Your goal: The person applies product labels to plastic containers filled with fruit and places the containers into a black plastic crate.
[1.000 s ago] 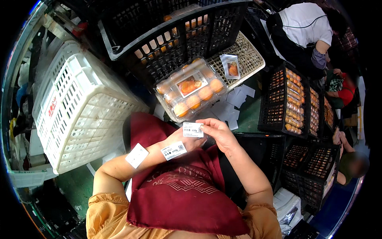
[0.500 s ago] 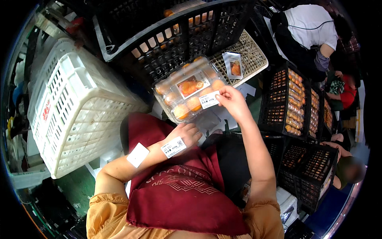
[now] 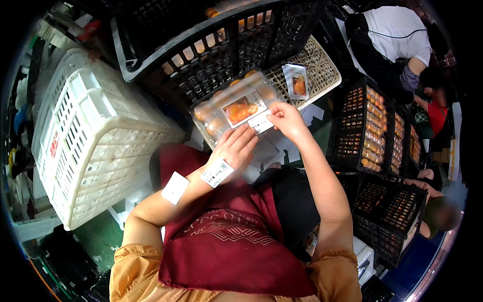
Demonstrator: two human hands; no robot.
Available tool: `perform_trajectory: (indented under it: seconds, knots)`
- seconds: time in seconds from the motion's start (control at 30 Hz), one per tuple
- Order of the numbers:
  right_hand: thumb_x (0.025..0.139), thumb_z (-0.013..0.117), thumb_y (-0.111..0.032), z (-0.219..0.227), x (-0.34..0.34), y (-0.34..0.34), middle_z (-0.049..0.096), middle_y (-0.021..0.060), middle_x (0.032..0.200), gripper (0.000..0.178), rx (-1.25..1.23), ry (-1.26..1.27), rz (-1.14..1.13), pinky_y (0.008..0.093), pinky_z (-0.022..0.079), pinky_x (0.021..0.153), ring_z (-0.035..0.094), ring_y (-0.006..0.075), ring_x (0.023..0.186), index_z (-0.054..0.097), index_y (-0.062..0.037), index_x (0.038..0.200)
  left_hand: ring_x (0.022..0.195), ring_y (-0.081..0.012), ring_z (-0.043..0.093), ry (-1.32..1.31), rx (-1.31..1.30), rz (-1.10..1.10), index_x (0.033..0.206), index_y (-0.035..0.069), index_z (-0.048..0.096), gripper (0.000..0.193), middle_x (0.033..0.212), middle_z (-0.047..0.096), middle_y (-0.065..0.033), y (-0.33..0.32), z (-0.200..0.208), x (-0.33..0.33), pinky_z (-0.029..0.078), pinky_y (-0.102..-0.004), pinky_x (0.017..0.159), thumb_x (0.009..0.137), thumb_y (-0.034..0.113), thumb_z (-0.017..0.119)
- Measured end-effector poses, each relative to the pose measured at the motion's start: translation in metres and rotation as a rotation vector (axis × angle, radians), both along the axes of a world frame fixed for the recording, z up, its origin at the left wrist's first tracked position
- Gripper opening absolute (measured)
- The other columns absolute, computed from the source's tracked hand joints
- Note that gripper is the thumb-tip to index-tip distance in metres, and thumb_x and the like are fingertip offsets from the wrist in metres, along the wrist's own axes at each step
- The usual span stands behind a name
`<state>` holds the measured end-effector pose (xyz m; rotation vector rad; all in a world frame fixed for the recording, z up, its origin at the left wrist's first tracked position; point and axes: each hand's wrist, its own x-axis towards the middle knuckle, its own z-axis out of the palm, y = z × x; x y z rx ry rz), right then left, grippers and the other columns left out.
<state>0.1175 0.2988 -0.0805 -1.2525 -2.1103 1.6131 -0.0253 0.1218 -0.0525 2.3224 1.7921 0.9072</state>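
A clear plastic box (image 3: 209, 113) of round orange items lies in front of me, with a picture label (image 3: 244, 109) on its lid. My right hand (image 3: 286, 121) pinches the right end of a small white sticker (image 3: 260, 123), which lies against the lid below that label. My left hand (image 3: 235, 147) rests flat at the box's near edge, fingers stretched, their tips by the sticker's left end. Two more white stickers are on my left arm: a printed one (image 3: 217, 173) near the wrist and a blank-looking one (image 3: 175, 187) further up.
A stack of picture labels (image 3: 297, 81) lies on a beige perforated surface (image 3: 324, 70). Behind the box stands a black crate (image 3: 221, 48); to the left, a white crate (image 3: 95, 161). Black crates of packed boxes (image 3: 359, 128) stand at right, near co-workers, one in a white shirt (image 3: 395, 32).
My left hand has moved up from beside the box onto its near edge, and its fingers have straightened. My right hand has brought the sticker down against the lid.
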Motion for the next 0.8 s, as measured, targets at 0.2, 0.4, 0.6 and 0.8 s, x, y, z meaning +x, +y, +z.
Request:
perform_trajectory:
  seconds: [0.2,0.4,0.6,0.8]
  knots:
    - [0.075,0.067,-0.015,-0.001,-0.002,-0.008,0.062,0.0101,0.072,0.017,0.216,-0.08,-0.03,0.0342,0.047,0.059,0.06,0.0236,0.063,0.059,-0.0017,0.081,0.12,-0.0335,0.044,0.035,-0.061,0.019,0.119,-0.003,0.05,0.061,0.125,0.049,-0.0169,0.008,-0.016,0.0,0.035,-0.0443,0.101,0.062,0.009,0.069]
    - [0.072,0.068,-0.017,0.031,-0.013,-0.037,0.059,0.0112,0.081,0.019,0.742,-0.198,0.004,0.0387,0.048,0.065,0.059,0.0287,0.072,0.056,-0.0044,0.08,0.121,-0.0336,0.043,0.085,-0.049,0.001,0.121,-0.003,0.049,0.063,0.127,0.047,-0.0168,0.007,-0.021,-0.002,0.035,-0.0439,0.101,0.062,0.009,0.069]
    - [0.075,0.069,-0.024,0.016,0.017,-0.027,0.056,0.0151,0.101,0.056,0.89,-0.297,-0.26,0.0383,0.047,0.074,0.056,0.0303,0.09,0.045,-0.006,0.122,0.122,-0.0338,0.042,0.157,-0.093,0.019,0.125,0.001,0.047,0.064,0.13,0.046,-0.0158,0.007,-0.017,-0.002,0.033,-0.0439,0.102,0.066,0.013,0.068]
    - [0.089,0.057,-0.026,-0.028,0.035,-0.081,0.058,0.0039,0.084,0.025,-0.298,0.343,-0.609,0.0213,0.045,0.054,0.055,0.0102,0.067,0.054,-0.005,0.102,0.124,-0.034,0.038,0.095,-0.098,0.047,0.129,0.011,0.044,0.061,0.131,0.045,-0.0128,0.039,-0.013,-0.006,0.028,-0.0524,0.102,0.075,0.032,0.064]
